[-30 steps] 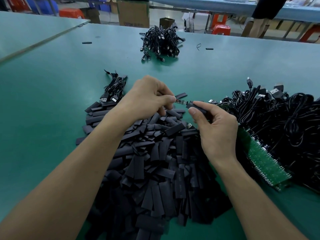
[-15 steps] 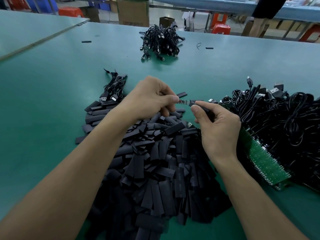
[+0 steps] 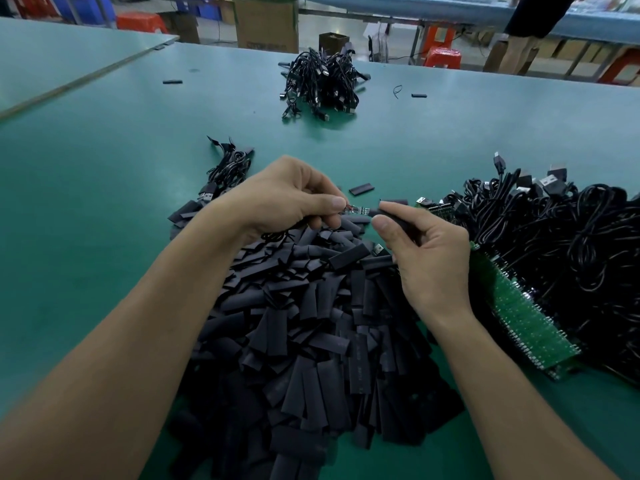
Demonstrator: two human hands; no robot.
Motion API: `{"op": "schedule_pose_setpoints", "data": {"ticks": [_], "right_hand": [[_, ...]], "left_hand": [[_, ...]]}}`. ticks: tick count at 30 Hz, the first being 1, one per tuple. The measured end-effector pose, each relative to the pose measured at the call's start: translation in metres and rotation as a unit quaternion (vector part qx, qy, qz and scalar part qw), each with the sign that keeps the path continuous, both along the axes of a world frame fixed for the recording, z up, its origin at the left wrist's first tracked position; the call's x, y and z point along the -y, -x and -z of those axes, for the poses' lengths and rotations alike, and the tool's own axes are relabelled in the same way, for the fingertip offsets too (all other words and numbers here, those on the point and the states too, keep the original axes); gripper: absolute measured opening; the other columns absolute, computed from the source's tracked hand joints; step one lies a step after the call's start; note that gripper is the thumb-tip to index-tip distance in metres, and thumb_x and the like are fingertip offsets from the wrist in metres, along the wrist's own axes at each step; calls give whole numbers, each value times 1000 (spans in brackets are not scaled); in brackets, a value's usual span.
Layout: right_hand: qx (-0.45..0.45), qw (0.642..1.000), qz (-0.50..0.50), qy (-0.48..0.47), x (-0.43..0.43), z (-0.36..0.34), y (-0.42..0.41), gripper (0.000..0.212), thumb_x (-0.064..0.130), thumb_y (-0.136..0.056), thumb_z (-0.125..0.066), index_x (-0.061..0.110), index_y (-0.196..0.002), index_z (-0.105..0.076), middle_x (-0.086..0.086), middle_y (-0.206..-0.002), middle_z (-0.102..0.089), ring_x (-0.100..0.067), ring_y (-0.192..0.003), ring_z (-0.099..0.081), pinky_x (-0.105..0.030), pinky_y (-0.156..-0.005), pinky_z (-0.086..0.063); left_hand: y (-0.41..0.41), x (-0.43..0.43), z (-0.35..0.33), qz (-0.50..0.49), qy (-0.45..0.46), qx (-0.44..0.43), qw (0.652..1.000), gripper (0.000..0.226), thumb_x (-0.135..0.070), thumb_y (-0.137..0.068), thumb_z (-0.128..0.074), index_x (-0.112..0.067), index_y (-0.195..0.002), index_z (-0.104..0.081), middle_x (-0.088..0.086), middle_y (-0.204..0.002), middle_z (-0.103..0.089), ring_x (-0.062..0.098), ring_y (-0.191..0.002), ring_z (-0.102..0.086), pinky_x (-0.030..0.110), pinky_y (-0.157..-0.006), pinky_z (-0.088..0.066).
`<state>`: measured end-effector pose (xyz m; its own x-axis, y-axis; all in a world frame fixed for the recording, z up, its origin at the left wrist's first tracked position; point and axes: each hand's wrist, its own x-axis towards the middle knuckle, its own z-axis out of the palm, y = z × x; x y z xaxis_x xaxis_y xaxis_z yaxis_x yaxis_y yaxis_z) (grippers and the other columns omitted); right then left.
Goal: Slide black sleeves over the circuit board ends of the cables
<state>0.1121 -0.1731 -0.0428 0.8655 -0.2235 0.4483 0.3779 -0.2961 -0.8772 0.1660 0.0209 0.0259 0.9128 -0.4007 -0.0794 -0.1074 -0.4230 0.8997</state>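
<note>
Head view. Landmark: heap of sleeves [image 3: 311, 341], flat black tubes piled on the green table [image 3: 86, 202]. Left hand [image 3: 287, 195] above the far edge of the heap, fingers curled, thumb and forefinger pinching a cable just behind its circuit board end [image 3: 356, 210]. Board small and roughly level, pointing toward the heap's right side. Right hand [image 3: 426, 258] above the far right corner of the heap, thumb and forefinger closed on one black sleeve [image 3: 393, 216], remaining fingers curled beneath. Sleeve in line with the board, its mouth at the board's tip; any overlap too small to tell. Both hands raised clear of the heap, fingertips near each other but apart. Along the right side of the heap, touching its edge: green panel of circuit boards [image 3: 519, 313], lying flat. Beyond the panel, farther right of the heap: large tangle of cables [image 3: 571, 244], black, with USB plugs showing at its far side. At the heap's far left corner: small bundle [image 3: 228, 168] of black cables, plugs toward the heap. Just past the heap's far edge, beyond the two hands: single loose sleeve [image 3: 361, 189], flat on the table. Well beyond the heap, toward the table's far side: far bundle [image 3: 322, 84] of black cables. Behind the table, farthest from the heap: cardboard box [image 3: 266, 22].
</note>
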Motion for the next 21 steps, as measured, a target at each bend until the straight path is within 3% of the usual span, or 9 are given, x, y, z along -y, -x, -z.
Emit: {"op": "schedule_pose_setpoints", "data": {"ticks": [4,9,14,21], "right_hand": [[-5,1000,-31,-1,0,-1,1,21,29,-81,-80,41,-97,-73,24,-84,-73,3,-78,-67,-16,-76,-50],[-4,999,-53,1,-2,-2,3,23,23,-79,-82,36,-97,-75,16,-90,-76,-4,-90,-72,-21,-84,-52],[-6,999,-33,5,-3,-1,4,25,22,-80,-83,31,-102,-76,20,-89,-74,0,-88,-71,-14,-81,-51],[11,999,-35,3,-6,-3,5,23,18,-82,-80,30,-102,-75,18,-93,-75,-1,-91,-71,-16,-83,-51]], "left_hand": [[-1,-1,1,-5,9,-2,1000,8,-12,-95,-67,-9,-92,-74,0,-69,-75,1,-53,-58,11,-55,-49],[-1,1,4,-10,37,0,999,9,-8,-95,-65,-6,-91,-72,2,-70,-74,5,-55,-61,13,-58,-51],[0,4,4,0,46,7,999,7,-7,-94,-67,-4,-91,-73,8,-76,-76,10,-63,-66,16,-64,-55],[4,10,4,40,46,-11,998,7,-8,-92,-69,-3,-95,-73,9,-79,-77,12,-65,-67,19,-68,-56]]}}
